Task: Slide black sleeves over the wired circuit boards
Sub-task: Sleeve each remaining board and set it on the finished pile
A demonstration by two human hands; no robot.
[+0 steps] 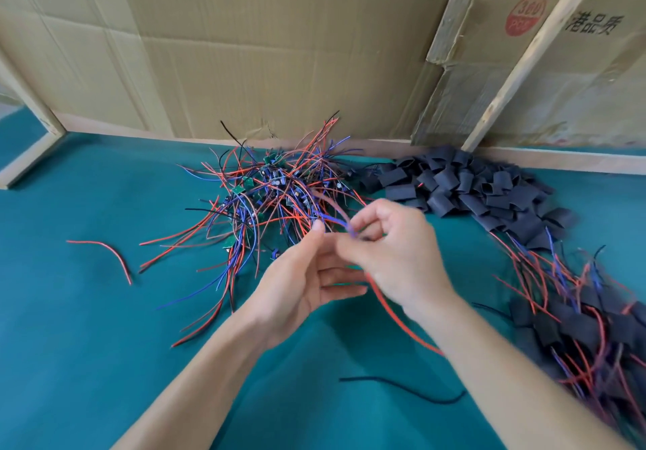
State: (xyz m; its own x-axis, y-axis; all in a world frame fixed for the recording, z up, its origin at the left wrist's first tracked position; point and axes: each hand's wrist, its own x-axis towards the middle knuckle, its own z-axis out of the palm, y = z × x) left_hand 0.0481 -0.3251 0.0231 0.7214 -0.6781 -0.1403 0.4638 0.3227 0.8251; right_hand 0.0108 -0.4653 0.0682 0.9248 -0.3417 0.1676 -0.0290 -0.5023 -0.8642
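Black sleeves, short flattened tubes of dark matte material, lie in a loose heap (pixel 465 187) on the teal cloth table (pixel 87 327), up and to the right of both hands and just in front of the cardboard wall (pixel 279 47). Small green circuit boards with red, blue and black wires sit in a tangled pile (pixel 272 198) straight ahead, just beyond the fingertips and touching the sleeve heap's left edge. Both hands meet in front of that pile: the left hand (pixel 307 275) has its palm turned up and inward with thumb raised and fingers fairly straight, seemingly steadying a board that is mostly hidden, while the right hand (pixel 391 250) curls over from the right, pinching a blurred blue wire (pixel 335 220) between thumb and forefinger. A long red wire (pixel 395 320) trails from the hands down toward the person, so the piece's long axis runs roughly away from the body, wires at both ends. The right hand is the nearer one to the loose sleeves, so it would likely reach up and right for one. Already sleeved boards (pixel 573 327) lie heaped at the far right, near the right forearm. A stray red wire (pixel 108 250) and a stray black wire (pixel 412 390) rest apart on the cloth.
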